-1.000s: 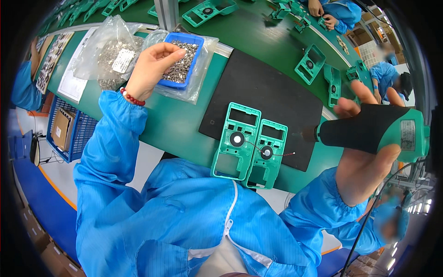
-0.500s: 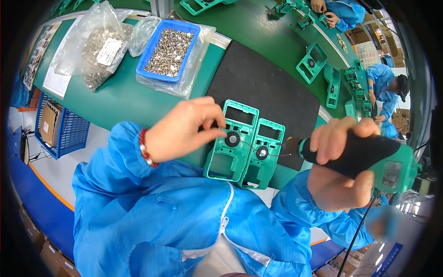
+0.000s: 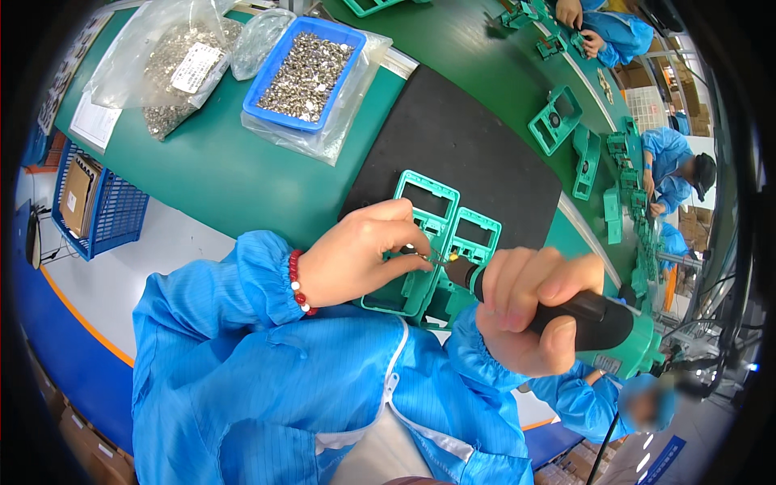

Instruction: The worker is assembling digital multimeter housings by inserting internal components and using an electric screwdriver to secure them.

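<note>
My right hand (image 3: 533,303) is wrapped round a green and black electric screwdriver (image 3: 588,319), held tilted with its tip pointing left. The tip meets the fingertips of my left hand (image 3: 368,252), which pinch something small, mostly hidden by the fingers. Below them lie two green plastic housings side by side: the left housing (image 3: 432,190) is partly covered by my left hand, the right housing (image 3: 477,225) by the screwdriver and my right hand. Their round black parts are hidden now.
The housings lie partly on a black mat (image 3: 453,121). A blue tray (image 3: 252,113) of small metal parts and a clear bag (image 3: 166,77) of similar pieces stand at the far left. More green housings (image 3: 556,120) lie far right, where co-workers sit. A blue basket (image 3: 121,222) stands left.
My right hand has brought the screwdriver left and down over the housings. My left hand has moved right and slightly down, so its fingertips meet the tool's tip.
</note>
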Demonstrator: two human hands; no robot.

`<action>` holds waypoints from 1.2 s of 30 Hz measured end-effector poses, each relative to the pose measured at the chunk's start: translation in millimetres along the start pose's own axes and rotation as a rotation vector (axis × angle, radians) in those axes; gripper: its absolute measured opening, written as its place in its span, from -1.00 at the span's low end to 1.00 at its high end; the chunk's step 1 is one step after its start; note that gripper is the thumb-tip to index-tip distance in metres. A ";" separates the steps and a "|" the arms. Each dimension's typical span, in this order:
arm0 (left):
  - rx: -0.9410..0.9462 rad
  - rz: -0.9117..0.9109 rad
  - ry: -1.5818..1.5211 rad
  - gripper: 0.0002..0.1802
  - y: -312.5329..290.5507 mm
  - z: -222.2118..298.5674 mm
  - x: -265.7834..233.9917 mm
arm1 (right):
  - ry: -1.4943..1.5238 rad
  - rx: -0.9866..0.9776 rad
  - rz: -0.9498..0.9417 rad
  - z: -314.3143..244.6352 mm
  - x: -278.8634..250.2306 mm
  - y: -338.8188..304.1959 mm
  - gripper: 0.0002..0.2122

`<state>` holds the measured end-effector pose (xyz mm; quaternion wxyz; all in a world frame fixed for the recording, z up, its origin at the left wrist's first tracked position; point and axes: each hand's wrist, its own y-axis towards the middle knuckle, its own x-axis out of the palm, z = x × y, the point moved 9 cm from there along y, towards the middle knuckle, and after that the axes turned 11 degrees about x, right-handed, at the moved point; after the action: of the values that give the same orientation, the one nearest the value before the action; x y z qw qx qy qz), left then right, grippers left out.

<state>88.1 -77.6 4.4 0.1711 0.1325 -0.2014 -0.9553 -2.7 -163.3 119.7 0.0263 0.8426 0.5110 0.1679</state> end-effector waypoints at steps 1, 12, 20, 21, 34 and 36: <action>-0.020 -0.006 -0.036 -0.80 0.3 -0.8 2.0 | -0.049 -0.013 -0.032 -1.6 3.3 -0.6 -0.71; 0.031 0.022 -0.045 -0.81 -0.8 6.7 -1.1 | -0.041 -0.039 0.010 0.5 11.6 -2.6 -0.71; 0.169 -0.005 0.065 -0.84 -1.2 19.0 3.4 | -0.094 0.004 -0.120 2.3 14.5 0.2 -0.68; 0.192 -0.011 0.089 -0.84 -1.1 21.0 3.3 | -0.094 0.005 -0.122 3.3 11.4 0.4 -0.68; 0.214 -0.038 0.103 -0.67 -0.1 20.8 1.5 | 0.010 0.011 -0.223 11.5 11.3 0.4 -0.69; -0.118 0.032 -0.039 -0.67 -1.1 3.1 -14.0 | 0.021 0.024 -0.198 16.8 8.0 -0.1 -0.70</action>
<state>99.5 -70.3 9.2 0.1900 0.1003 -0.1501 -0.9650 5.8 -154.2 105.9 0.0272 0.7865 0.5940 0.1669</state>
